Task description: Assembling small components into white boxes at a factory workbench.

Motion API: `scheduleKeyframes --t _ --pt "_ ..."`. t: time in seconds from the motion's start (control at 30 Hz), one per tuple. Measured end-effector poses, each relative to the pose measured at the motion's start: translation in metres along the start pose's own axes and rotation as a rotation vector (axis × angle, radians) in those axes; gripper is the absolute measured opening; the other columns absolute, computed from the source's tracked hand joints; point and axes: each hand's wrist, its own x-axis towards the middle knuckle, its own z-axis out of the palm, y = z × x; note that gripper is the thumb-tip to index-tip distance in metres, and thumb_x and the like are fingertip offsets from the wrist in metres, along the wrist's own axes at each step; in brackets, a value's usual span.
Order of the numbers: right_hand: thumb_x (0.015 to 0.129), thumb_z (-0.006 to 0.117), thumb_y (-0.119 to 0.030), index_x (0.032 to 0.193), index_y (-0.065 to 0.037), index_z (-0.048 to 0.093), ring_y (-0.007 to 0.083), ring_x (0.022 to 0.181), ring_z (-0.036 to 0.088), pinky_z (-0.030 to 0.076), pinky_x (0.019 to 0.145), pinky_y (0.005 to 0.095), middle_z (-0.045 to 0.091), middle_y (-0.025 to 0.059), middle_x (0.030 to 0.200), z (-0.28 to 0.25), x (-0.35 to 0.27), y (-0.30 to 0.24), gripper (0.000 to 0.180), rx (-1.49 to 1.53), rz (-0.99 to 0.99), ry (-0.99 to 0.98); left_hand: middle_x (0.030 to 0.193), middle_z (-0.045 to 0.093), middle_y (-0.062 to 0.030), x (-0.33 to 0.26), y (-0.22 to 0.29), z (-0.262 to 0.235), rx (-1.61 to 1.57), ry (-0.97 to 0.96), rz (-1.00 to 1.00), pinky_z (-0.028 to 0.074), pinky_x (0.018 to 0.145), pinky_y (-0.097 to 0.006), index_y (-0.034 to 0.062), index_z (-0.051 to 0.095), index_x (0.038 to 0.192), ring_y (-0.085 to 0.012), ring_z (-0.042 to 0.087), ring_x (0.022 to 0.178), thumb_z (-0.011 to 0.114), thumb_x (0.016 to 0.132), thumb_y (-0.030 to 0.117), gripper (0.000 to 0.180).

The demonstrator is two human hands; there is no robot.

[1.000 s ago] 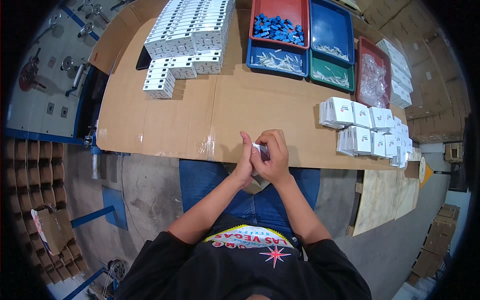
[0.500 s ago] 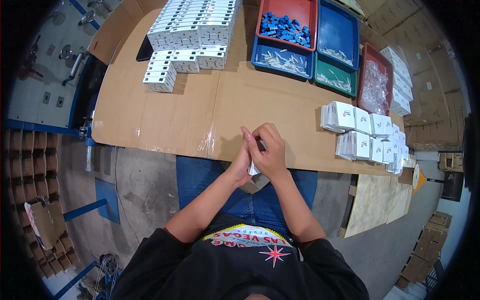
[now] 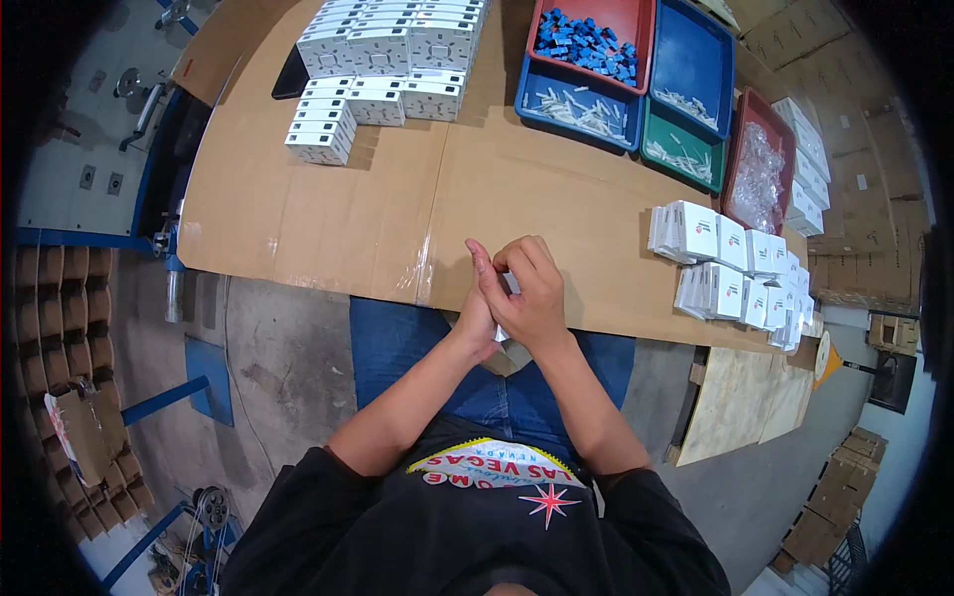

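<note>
Both my hands meet at the near edge of a cardboard-covered table (image 3: 328,219), over my lap. My left hand (image 3: 481,303) and my right hand (image 3: 534,296) are closed together around a small white box (image 3: 509,285), of which only a sliver shows between the fingers. Flat white cartons (image 3: 730,273) stand in rows to the right of my hands. Stacks of finished white boxes (image 3: 383,50) sit at the far left of the table.
At the back right are a red tray of blue parts (image 3: 591,35), blue trays (image 3: 696,65) with small white pieces, a green tray (image 3: 681,149) and a red tray of clear bags (image 3: 760,174). Cardboard stacks (image 3: 70,328) stand at left, wooden boards (image 3: 745,397) at right.
My hands stay clasped on the small box at the table edge. The fingers have shifted slightly around it. My head has drifted a little, so the table sits lower in view.
</note>
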Motion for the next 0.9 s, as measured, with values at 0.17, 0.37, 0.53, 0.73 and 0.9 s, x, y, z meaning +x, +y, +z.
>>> scheduleKeyframes --t 0.17,0.37,0.53,0.73,0.9 --pt "0.079 0.078 -0.004 0.078 -0.001 0.06 0.0286 0.072 0.057 0.047 0.061 0.0393 0.056 0.0104 0.078 -0.002 -0.003 0.002 0.018 -0.033 0.007 -0.036 0.115 0.065 -0.0054 0.0 -0.006 -0.001 -0.011 -0.037 -0.017 0.054 0.092 -0.034 0.0095 0.058 0.125 -0.0169 0.064 0.112 0.026 0.101 0.077 0.078" --pt "0.073 0.075 0.001 0.074 -0.002 0.056 0.0289 0.067 0.054 0.044 0.058 0.0385 0.053 0.0112 0.074 0.001 -0.003 0.004 0.019 0.01 -0.051 -0.042 0.116 0.065 -0.006 -0.001 -0.012 -0.008 -0.029 -0.087 -0.041 0.054 0.093 -0.034 0.0086 0.057 0.127 -0.0174 0.064 0.113 0.025 0.103 0.076 0.078" --pt "0.072 0.074 0.001 0.073 -0.002 0.055 0.0285 0.067 0.054 0.044 0.058 0.0386 0.051 0.0112 0.073 0.0 -0.006 0.006 0.019 -0.005 -0.048 -0.106 0.117 0.065 -0.0065 0.001 -0.011 -0.013 -0.048 -0.131 -0.051 0.053 0.094 -0.035 0.0079 0.057 0.128 -0.0178 0.064 0.113 0.025 0.103 0.074 0.078" --pt "0.074 0.076 -0.005 0.083 -0.002 0.06 0.0315 0.075 0.057 0.049 0.065 0.0403 0.057 0.0127 0.083 -0.003 0.0 0.002 0.018 -0.034 -0.031 -0.096 0.119 0.065 -0.0071 0.004 -0.006 -0.023 -0.063 -0.188 -0.059 0.053 0.095 -0.035 0.007 0.057 0.13 -0.0183 0.064 0.114 0.025 0.104 0.073 0.078" --pt "0.088 0.074 -0.012 0.107 0.001 0.062 0.0279 0.091 0.064 0.054 0.077 0.0371 0.064 0.0162 0.106 -0.032 -0.002 0.005 0.026 0.039 0.173 0.092 0.135 0.061 -0.0133 -0.006 0.016 -0.001 -0.019 -0.133 0.18 0.047 0.107 -0.037 0.0015 0.05 0.143 -0.0226 0.06 0.123 0.024 0.109 0.06 0.072"
